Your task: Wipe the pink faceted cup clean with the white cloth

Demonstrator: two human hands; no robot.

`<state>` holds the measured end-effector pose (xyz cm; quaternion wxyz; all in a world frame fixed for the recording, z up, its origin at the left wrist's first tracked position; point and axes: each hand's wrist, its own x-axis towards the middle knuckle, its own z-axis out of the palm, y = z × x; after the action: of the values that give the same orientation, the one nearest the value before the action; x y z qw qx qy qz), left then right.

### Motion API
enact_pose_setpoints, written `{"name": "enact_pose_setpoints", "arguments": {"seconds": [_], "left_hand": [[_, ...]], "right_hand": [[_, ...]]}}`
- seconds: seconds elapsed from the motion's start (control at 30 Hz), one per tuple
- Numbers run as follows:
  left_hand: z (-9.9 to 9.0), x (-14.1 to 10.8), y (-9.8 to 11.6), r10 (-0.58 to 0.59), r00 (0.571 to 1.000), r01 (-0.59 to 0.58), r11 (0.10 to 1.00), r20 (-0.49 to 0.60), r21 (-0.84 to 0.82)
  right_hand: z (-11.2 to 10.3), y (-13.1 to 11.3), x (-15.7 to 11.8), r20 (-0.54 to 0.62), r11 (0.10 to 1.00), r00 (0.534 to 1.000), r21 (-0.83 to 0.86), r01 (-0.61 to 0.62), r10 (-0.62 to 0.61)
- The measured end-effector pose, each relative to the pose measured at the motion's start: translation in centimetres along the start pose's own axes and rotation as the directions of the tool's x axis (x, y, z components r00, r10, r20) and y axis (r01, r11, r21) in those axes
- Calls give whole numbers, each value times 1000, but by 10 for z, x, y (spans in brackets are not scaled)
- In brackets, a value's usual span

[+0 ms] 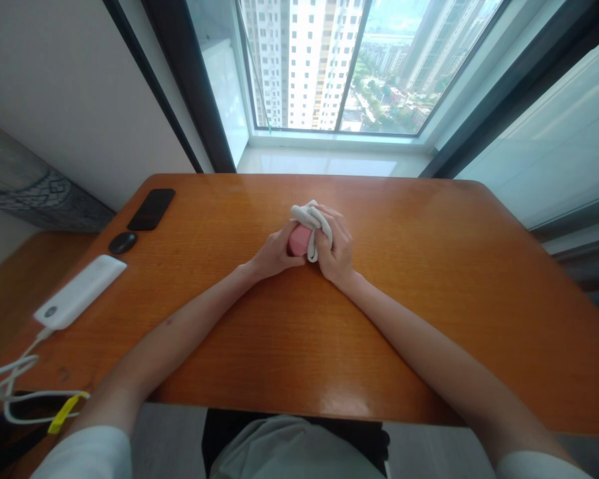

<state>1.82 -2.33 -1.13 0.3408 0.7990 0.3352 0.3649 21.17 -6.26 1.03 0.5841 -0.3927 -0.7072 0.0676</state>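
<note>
Left hand (278,251) and right hand (336,247) clenched around pink object (298,241) wrapped in white cloth (312,222), mid-bench (409,219). Black phone (151,209) and mouse (122,243) at 9 o'clock, white power bank (80,291) at 8 o'clock.

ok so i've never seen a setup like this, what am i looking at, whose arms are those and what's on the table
This picture comes from a camera worn on a person's head, looking forward and down, so those are the person's own bare arms, not a machine. The left hand and right hand together hold a pink object with a white cloth around it. Further left on the wooden desk lie a black phone, a black computer mouse and a white power bank.
</note>
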Motion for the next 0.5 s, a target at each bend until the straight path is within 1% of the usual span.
{"name": "enact_pose_setpoints", "arguments": {"seconds": [0.07, 0.13, 0.23, 0.33, 0.4, 0.43, 0.5], "left_hand": [[0, 0, -1, 14, 1000, -14, 1000, -10, 20], [0, 0, -2, 27, 999, -26, 999, -19, 38], [0, 0, 0, 38, 999, -36, 998, -18, 57], [-1, 0, 3, 28, 999, -26, 997, -21, 73], [-1, 1, 5, 23, 999, -21, 997, -31, 78], [-1, 1, 6, 24, 999, -21, 997, -35, 75], [-2, 1, 5, 30, 999, -27, 998, -37, 62]], "right_hand": [[0, 3, 0, -6, 995, 997, 52, -83, 83], [1, 7, 0, -2, 971, 979, 129, -201, 203], [3, 17, 0, 17, 885, 921, 271, -379, 389], [5, 31, 0, 33, 777, 846, 379, -503, 532], [6, 39, 0, 40, 724, 804, 412, -554, 593], [7, 43, 1, 42, 708, 791, 420, -568, 610], [6, 48, 2, 57, 699, 786, 422, -577, 615]]}}
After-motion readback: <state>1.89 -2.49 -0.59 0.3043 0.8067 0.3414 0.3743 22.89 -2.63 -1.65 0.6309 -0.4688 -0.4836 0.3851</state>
